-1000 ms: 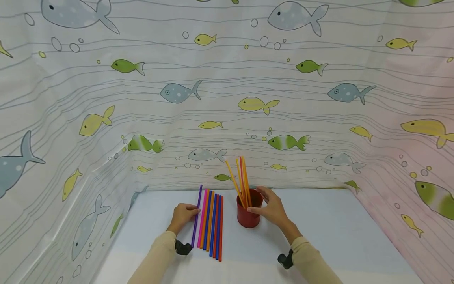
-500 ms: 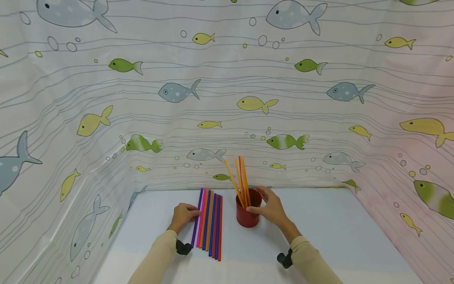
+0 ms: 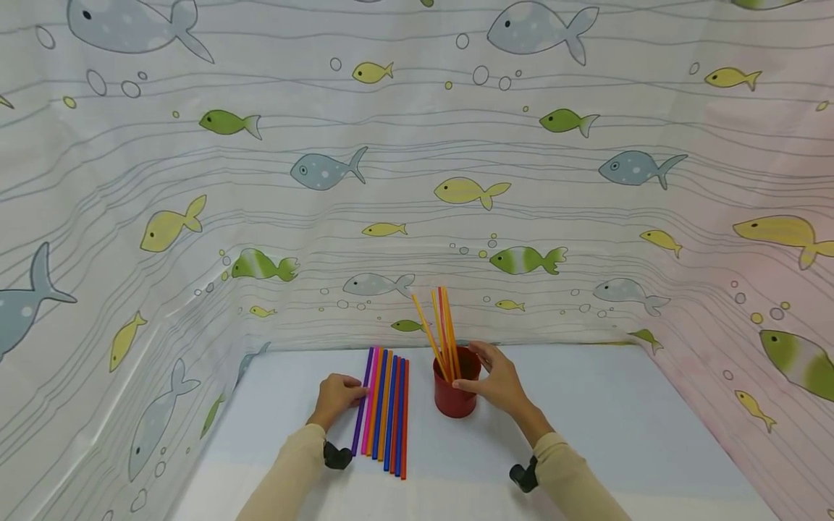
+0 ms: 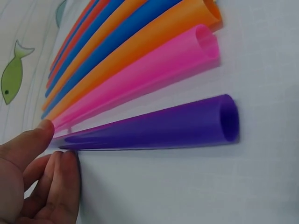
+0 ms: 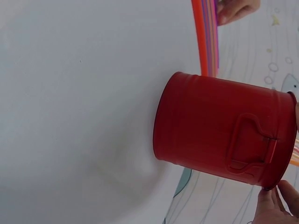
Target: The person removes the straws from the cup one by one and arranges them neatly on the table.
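The left hand (image 3: 339,396) pinches a purple straw (image 4: 173,126); the right hand (image 3: 500,385), fingers spread, holds a red pail (image 3: 454,401) by its rim.

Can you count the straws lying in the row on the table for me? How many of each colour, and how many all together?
Purple straw: 1
Pink straw: 1
Orange straws: 2
Blue straws: 3
Red straws: 2
Total: 9
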`<state>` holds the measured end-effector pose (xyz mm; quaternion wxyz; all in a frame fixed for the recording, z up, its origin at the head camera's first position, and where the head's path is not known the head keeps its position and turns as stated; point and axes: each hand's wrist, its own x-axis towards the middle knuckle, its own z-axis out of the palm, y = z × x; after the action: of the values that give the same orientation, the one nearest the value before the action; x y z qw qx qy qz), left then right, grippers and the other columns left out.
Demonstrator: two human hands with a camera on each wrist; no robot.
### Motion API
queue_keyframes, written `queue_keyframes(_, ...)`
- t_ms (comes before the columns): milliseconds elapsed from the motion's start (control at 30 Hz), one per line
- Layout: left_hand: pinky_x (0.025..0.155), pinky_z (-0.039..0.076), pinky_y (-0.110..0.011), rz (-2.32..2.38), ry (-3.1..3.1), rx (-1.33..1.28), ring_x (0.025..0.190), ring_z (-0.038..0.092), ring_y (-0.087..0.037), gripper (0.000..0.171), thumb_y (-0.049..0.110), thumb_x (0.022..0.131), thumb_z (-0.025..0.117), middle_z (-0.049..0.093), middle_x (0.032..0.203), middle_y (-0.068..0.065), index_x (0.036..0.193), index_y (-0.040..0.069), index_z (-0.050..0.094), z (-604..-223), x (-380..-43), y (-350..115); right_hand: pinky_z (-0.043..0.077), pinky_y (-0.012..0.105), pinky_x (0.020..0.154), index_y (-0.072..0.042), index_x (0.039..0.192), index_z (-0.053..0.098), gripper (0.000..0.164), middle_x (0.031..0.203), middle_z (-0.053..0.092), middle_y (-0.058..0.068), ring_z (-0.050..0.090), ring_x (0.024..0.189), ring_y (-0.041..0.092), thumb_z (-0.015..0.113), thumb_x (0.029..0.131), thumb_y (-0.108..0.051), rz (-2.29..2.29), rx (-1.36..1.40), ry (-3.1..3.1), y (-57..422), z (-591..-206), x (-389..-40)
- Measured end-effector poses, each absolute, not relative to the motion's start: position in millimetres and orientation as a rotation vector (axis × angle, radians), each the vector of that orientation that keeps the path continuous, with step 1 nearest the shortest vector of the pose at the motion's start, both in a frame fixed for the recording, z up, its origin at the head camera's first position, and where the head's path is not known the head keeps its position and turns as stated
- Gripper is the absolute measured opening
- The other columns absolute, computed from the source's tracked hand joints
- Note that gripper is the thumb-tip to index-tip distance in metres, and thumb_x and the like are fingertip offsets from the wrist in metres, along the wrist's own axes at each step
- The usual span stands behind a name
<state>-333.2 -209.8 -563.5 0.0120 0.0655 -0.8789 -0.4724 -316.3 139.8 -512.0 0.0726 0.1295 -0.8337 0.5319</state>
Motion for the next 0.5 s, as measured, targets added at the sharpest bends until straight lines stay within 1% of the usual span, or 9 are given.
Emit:
queue_keyframes(100, 0.063, 0.058, -0.031, -1.45, -2.74, 0.197, 0.065, 0.067, -0.017, 0.028, 0.013, 0.081, 0.08, 0.071, 0.087, -0.016, 0.097, -0.008, 0.071, -562.3, -332.7, -210.7, 0.039, 0.04, 0.105, -0.012, 0.139, 0.05, 0.085, 0.138, 0.054, 0.007, 0.047, 0.132, 0.025, 0.092, 0.067, -0.024, 1.609, 0.397, -2.5, 140.0, -512.7, -315.6)
queue_keyframes(233, 0.065, 0.058, -0.032, -1.418, -2.713, 0.173, 0.066, 0.066, -0.017, 0.03, 0.015, 0.083, 0.079, 0.071, 0.087, -0.013, 0.102, -0.007, 0.071, -557.1, -335.2, -207.6, 0.039, 0.039, 0.105, -0.012, 0.139, 0.05, 0.086, 0.138, 0.054, 0.006, 0.047, 0.132, 0.024, 0.092, 0.066, -0.028, 1.603, 0.398, -2.509, 140.8, -513.6, -315.4)
queue_keyframes(400, 0.068, 0.058, -0.032, -1.374, -2.617, 0.041, 0.071, 0.069, -0.019, 0.03, 0.016, 0.084, 0.078, 0.072, 0.087, -0.01, 0.104, -0.005, 0.072, -542.4, -343.2, -194.3, 0.038, 0.039, 0.105, -0.012, 0.139, 0.05, 0.085, 0.137, 0.054, 0.005, 0.047, 0.132, 0.024, 0.092, 0.066, -0.024, 1.608, 0.389, -2.503, 141.3, -513.7, -315.9)
queue_keyframes(500, 0.069, 0.058, -0.031, -1.41, -2.558, 0.0, 0.076, 0.069, -0.019, 0.03, 0.019, 0.083, 0.079, 0.072, 0.088, -0.008, 0.104, -0.001, 0.073, -532.3, -348.0, -182.4, 0.038, 0.039, 0.105, -0.012, 0.139, 0.05, 0.084, 0.137, 0.054, 0.006, 0.046, 0.132, 0.025, 0.092, 0.067, -0.023, 1.61, 0.4, -2.496, 140.9, -514.0, -316.5)
